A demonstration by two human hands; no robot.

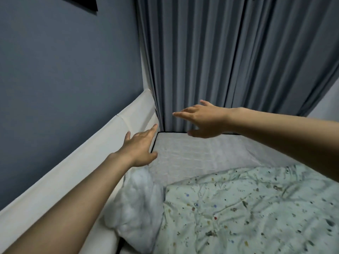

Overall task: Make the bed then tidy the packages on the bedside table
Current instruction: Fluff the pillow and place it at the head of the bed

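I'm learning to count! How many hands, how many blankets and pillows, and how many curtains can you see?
Hands: 2, the left hand and the right hand, both open and empty
Flowery blanket: 1
White pillow: 1
Grey curtain: 1
Total: 5

The quilt (256, 208) is pale green, sprinkled with small flowers in blue, red and ochre. Beyond it, the mattress (192, 154) is white and quilted, edged in black. Behind the mattress hangs a slate-grey curtain (220, 61); the wall (64, 70) is blue-grey.
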